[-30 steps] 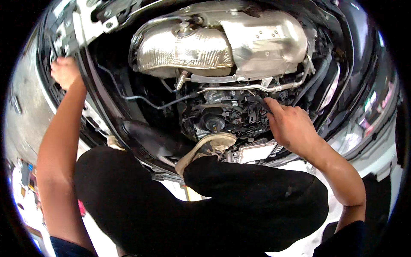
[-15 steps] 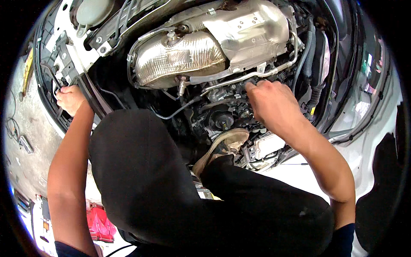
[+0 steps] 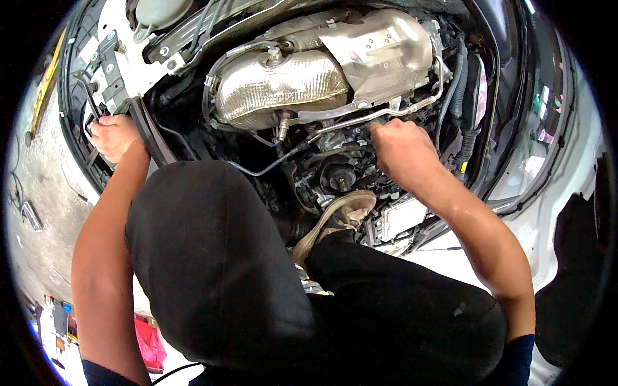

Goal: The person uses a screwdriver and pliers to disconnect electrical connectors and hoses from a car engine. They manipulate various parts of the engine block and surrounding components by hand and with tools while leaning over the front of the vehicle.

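Just beyond my nearer, curled right hand (image 3: 407, 152), a silver pipe (image 3: 362, 120) runs crosswise; my left hand (image 3: 117, 137) curls beside a dark strip (image 3: 150, 131), both grips unclear.

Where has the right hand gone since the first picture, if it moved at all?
Yes, leftward: the right hand is now nearer the round black cap than it was.

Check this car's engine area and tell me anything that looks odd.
The tan, round-toed shoe looks odd: it sits among the black and silver engine parts, close to the round black cap, an unusual spot for a foot. No spill or damage stands out.
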{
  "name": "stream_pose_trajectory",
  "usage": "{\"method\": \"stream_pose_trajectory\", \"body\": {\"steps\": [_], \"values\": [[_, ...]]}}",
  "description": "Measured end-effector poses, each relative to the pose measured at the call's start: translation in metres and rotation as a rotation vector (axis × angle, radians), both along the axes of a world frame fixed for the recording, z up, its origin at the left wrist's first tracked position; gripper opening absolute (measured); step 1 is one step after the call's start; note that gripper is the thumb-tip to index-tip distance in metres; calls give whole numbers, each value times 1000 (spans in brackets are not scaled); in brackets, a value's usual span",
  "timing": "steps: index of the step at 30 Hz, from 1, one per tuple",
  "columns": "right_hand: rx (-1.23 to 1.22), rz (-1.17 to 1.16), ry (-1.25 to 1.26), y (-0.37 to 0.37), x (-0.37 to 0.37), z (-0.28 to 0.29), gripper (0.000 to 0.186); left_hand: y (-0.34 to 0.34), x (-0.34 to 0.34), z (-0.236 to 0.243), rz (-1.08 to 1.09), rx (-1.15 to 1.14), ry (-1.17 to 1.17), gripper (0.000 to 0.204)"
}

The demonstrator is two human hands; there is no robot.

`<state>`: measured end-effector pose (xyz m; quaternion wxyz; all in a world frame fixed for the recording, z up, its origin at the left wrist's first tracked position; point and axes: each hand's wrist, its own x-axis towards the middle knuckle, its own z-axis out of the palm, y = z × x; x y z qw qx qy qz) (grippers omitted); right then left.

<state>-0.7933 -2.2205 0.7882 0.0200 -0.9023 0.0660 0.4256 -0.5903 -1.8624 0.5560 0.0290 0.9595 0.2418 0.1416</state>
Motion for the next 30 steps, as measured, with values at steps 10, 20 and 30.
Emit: {"method": "stream_pose_trajectory", "body": {"steps": [10,20,30], "values": [[0,-129,-63,4,-17,-6,8,-8,0,9,41,-58,49,39],[214,-349,-316,-20,-28,-10,13,-6,-1,8,32,-65,23,40],[111,-74,-120,-25,-35,-5,12,-5,-2,9,22,-88,59,41]]}}
